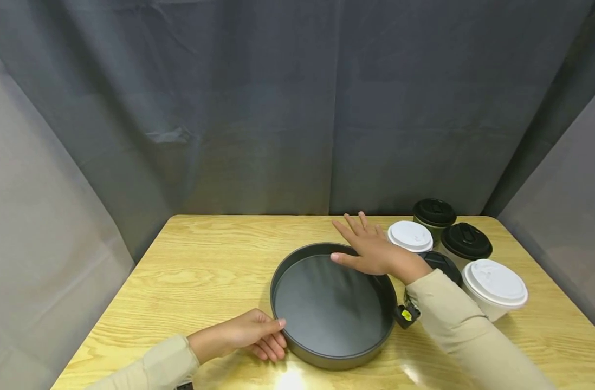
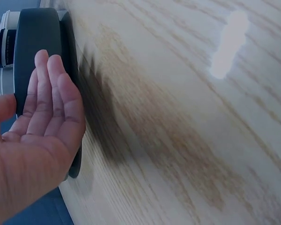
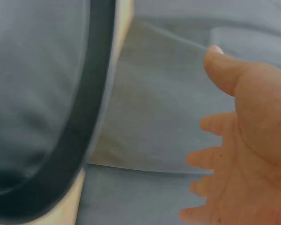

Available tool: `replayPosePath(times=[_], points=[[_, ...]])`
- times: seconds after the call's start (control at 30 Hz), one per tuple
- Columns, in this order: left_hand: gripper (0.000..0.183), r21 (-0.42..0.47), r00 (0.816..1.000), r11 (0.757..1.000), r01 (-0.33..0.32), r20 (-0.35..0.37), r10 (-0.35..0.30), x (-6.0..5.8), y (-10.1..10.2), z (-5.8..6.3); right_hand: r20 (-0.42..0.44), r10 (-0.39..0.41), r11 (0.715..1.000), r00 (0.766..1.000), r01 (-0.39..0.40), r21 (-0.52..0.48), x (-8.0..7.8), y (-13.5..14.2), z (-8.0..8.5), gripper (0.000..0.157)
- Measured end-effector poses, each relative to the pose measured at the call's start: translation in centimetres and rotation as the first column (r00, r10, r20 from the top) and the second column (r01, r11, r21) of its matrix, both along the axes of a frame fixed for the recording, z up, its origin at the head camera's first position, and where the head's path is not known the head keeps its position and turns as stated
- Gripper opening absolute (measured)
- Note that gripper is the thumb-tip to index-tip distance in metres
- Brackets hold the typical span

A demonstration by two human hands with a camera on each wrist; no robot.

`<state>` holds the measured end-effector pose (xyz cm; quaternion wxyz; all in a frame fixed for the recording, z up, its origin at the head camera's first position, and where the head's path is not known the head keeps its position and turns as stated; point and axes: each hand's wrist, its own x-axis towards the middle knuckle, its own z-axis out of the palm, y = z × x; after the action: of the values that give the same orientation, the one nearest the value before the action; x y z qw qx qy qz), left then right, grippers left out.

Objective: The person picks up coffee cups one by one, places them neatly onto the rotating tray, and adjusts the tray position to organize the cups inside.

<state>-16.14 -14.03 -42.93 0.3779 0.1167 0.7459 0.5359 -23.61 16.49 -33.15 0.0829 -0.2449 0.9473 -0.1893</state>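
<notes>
A dark round baking pan (image 1: pixel 334 306) lies on the wooden table, its raised wall running all the way round. At its near left side my left hand (image 1: pixel 253 336) pinches the wall, thumb over the rim and fingers along the outside. The left wrist view shows those fingers (image 2: pixel 51 98) extended against the pan's outer side (image 2: pixel 37 37). My right hand (image 1: pixel 370 252) is spread over the pan's far right rim, holding nothing. In the right wrist view its palm (image 3: pixel 267 145) appears apart from the pan's wall (image 3: pixel 84 103).
Several lidded paper cups crowd the right side, close to my right forearm: white lids (image 1: pixel 497 281) and black lids (image 1: pixel 467 241). Grey curtains (image 1: pixel 258 108) hang behind the table (image 1: pixel 200 260) and at both sides.
</notes>
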Motion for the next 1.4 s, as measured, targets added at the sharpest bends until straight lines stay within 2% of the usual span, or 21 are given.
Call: replayPosePath(times=[0.17,0.33,0.57,0.73,0.83,1.03,1.4], points=[[0.049,-0.014,1.0,1.0,0.0,-0.008,-0.001,0.0,0.0,0.2,-0.048,-0.038,0.997,0.998,0.035,-0.063,1.5,1.6,1.9,0.082],[0.048,-0.013,1.0,1.0,0.004,-0.007,-0.005,0.2,0.0,0.3,-0.134,-0.084,0.992,0.987,0.071,-0.1,3.6,4.3,2.6,0.083],[0.049,0.013,1.0,1.0,0.017,0.008,-0.017,0.6,-0.1,0.4,-0.177,-0.177,0.983,0.968,0.165,-0.079,6.4,7.8,1.1,0.087],[0.049,0.043,0.999,0.999,0.02,0.027,-0.021,0.6,-0.1,0.5,-0.231,-0.199,0.98,0.953,0.2,-0.019,7.7,9.3,-0.8,0.088],[0.049,0.057,0.999,0.998,0.023,0.039,-0.026,0.4,-0.1,0.4,-0.252,-0.2,0.978,0.947,0.21,0.012,8.0,9.7,-1.7,0.088],[0.049,0.064,0.998,0.998,0.008,0.061,-0.012,0.2,0.0,0.2,-0.26,-0.191,0.98,0.946,0.201,0.011,8.0,10.1,-2.5,0.082],[0.049,0.069,0.997,0.998,0.002,0.073,-0.007,0.2,0.0,0.1,-0.298,-0.167,0.982,0.94,0.185,0.033,7.6,10.3,-2.9,0.073]])
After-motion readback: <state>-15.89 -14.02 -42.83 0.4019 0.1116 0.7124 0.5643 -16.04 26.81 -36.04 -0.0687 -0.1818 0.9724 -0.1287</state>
